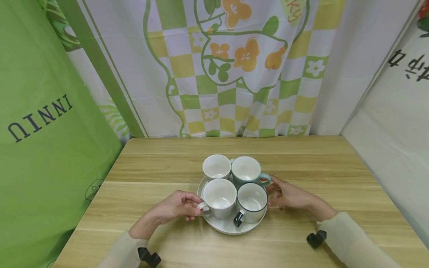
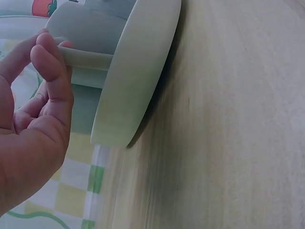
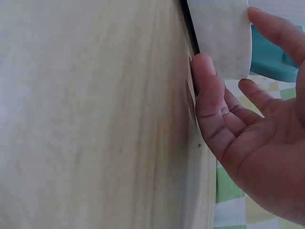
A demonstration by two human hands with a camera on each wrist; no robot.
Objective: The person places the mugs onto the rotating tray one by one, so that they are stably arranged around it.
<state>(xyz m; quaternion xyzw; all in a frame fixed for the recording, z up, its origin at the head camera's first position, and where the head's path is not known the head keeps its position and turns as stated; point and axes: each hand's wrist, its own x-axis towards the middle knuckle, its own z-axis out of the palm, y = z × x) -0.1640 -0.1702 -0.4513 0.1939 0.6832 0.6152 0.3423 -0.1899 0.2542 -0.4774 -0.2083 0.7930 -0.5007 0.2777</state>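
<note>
A white round plate (image 1: 231, 230) bears several mugs close together. At the front left stands a white mug (image 1: 219, 199); my left hand (image 1: 179, 204) pinches its handle (image 2: 88, 59). My right hand (image 1: 288, 193) grips the plate's right edge. In the right wrist view its thumb (image 3: 271, 26) touches the rim, while curled fingers (image 3: 209, 95) lie at the plate's base. A teal mug (image 1: 246, 169) stands behind, its handle just above the right fingers. Front right is a black-rimmed white mug (image 1: 253, 203) with a black handle; back left, another white mug (image 1: 216, 167).
The plate sits around the middle of a wooden table (image 1: 151, 160). A patterned curtain (image 1: 248, 74) hangs behind the far edge. Green cloth (image 1: 43, 149) hangs on the left and white cloth (image 1: 392, 130) on the right.
</note>
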